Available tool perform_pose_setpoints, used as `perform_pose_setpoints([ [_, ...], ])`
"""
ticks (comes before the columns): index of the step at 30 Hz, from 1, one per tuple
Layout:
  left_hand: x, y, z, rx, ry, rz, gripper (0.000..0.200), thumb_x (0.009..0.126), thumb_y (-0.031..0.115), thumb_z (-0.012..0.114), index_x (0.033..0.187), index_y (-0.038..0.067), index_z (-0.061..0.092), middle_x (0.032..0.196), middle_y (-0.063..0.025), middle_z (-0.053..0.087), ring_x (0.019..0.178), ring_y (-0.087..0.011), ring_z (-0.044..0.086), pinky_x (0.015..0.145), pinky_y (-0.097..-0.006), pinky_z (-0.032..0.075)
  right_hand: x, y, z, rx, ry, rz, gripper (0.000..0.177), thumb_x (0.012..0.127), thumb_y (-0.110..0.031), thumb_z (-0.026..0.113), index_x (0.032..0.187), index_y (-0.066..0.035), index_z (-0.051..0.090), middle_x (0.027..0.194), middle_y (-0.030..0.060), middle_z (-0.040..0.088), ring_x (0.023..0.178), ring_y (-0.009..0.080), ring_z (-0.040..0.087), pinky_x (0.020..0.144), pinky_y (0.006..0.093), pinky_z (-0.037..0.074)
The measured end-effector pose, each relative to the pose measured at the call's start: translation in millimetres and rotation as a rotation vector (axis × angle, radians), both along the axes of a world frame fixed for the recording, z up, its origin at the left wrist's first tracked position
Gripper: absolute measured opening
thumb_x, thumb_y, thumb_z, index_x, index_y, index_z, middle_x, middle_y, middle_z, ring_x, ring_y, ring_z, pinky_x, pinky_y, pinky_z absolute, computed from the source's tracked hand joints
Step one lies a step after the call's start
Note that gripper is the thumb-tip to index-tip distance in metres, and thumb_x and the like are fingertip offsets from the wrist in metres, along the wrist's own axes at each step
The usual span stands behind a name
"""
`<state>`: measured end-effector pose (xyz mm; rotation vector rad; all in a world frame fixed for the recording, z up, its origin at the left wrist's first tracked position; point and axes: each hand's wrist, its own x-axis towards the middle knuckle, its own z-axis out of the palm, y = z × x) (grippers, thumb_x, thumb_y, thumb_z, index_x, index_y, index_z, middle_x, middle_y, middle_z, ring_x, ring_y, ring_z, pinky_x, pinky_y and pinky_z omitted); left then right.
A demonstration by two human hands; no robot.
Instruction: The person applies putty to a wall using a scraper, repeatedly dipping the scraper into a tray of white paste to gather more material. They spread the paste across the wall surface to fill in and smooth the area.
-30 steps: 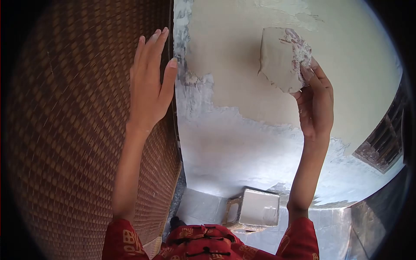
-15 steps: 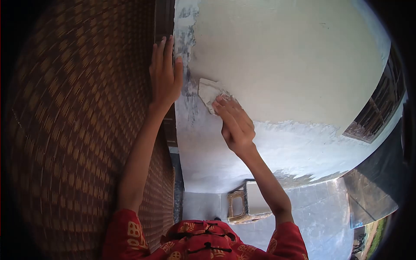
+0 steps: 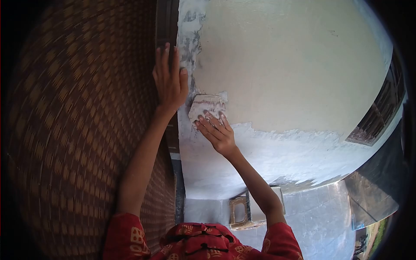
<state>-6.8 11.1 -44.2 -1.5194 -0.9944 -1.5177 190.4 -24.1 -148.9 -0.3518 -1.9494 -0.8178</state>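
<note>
My right hand (image 3: 219, 134) presses a flat, putty-smeared spreader (image 3: 208, 104) against the wall (image 3: 277, 65). Its fingers lie over the tool's lower part, and white paste clings to the tool and fingertips. The spreader sits beside a rough strip of white and grey patches (image 3: 190, 41) along the wall's left edge. My left hand (image 3: 170, 84) rests with fingers stretched upward at the wall's corner, against the dark wooden frame (image 3: 167, 21). Nothing is in it. Below the spreader, a whiter coat (image 3: 260, 147) with a ragged upper border covers the wall.
A woven bamboo panel (image 3: 82, 121) stands close on the left. At the lower middle, a stool-like wooden piece (image 3: 238, 212) and a pale board stand on the grey tiled floor (image 3: 303, 216). A dark slatted opening (image 3: 375, 115) is at the right.
My right hand and the spreader have moved left and down along the wall, and the spreader's tilt has changed. My left hand appears slightly lower in view.
</note>
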Motion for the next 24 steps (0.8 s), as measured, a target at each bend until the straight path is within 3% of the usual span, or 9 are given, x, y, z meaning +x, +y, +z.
perform_pose_setpoints([
  [2,-0.4,-1.1,-2.8,-0.018,-0.004,-0.011,0.052,0.099,0.027,0.032,0.148,0.008,0.030,0.150,-0.0193,0.029,0.140,-0.0415,0.023,0.106,-0.0552,0.023,0.8,3.4,-5.1,-0.038,-0.013,-0.013,0.029,0.083,-0.013,0.065,0.112,-0.016,0.069,0.124,-0.0025,0.062,0.120,0.0162,0.055,0.107,0.0409,0.037],
  [4,-1.2,-2.1,-3.2,-0.024,0.019,0.047,0.054,0.101,0.027,0.030,0.148,0.001,0.026,0.151,-0.0224,0.027,0.138,-0.0416,0.027,0.107,-0.0531,0.023,2.4,7.0,-6.5,-0.059,-0.022,-0.027,0.030,0.083,-0.013,0.064,0.112,-0.016,0.069,0.125,-0.0029,0.062,0.121,0.0149,0.054,0.107,0.0397,0.037],
  [7,-1.8,0.8,-3.9,-0.003,-0.017,-0.004,0.052,0.099,0.027,0.033,0.147,0.006,0.032,0.149,-0.0205,0.031,0.138,-0.0424,0.026,0.105,-0.0550,0.026,6.3,12.6,-8.7,-0.094,-0.056,-0.054,0.031,0.083,-0.012,0.063,0.113,-0.017,0.069,0.126,-0.0037,0.061,0.122,0.0126,0.053,0.107,0.0378,0.036],
  [11,-2.7,3.3,-4.6,0.018,-0.021,-0.028,0.053,0.099,0.028,0.033,0.147,0.006,0.031,0.148,-0.0211,0.032,0.137,-0.0430,0.027,0.104,-0.0549,0.026,8.7,13.7,-7.1,-0.169,-0.108,-0.063,0.033,0.083,-0.011,0.061,0.115,-0.017,0.068,0.126,-0.0042,0.061,0.123,0.0109,0.052,0.106,0.0375,0.035],
  [21,-1.4,1.8,-5.8,-0.011,-0.049,-0.003,0.052,0.099,0.027,0.033,0.147,0.006,0.031,0.146,-0.0214,0.033,0.137,-0.0428,0.028,0.105,-0.0549,0.026,9.7,14.1,-26.6,-0.246,-0.142,-0.023,0.037,0.085,-0.011,0.057,0.120,-0.015,0.066,0.126,-0.0018,0.062,0.122,0.0120,0.054,0.108,0.0405,0.034],
  [24,1.1,-2.6,-6.5,-0.053,-0.067,0.017,0.052,0.099,0.027,0.033,0.147,0.006,0.031,0.146,-0.0208,0.032,0.137,-0.0423,0.027,0.106,-0.0549,0.025,9.8,10.4,-45.3,-0.287,-0.118,-0.010,0.032,0.087,-0.010,0.054,0.114,-0.013,0.069,0.121,0.0015,0.065,0.119,0.0143,0.057,0.108,0.0414,0.034],
])
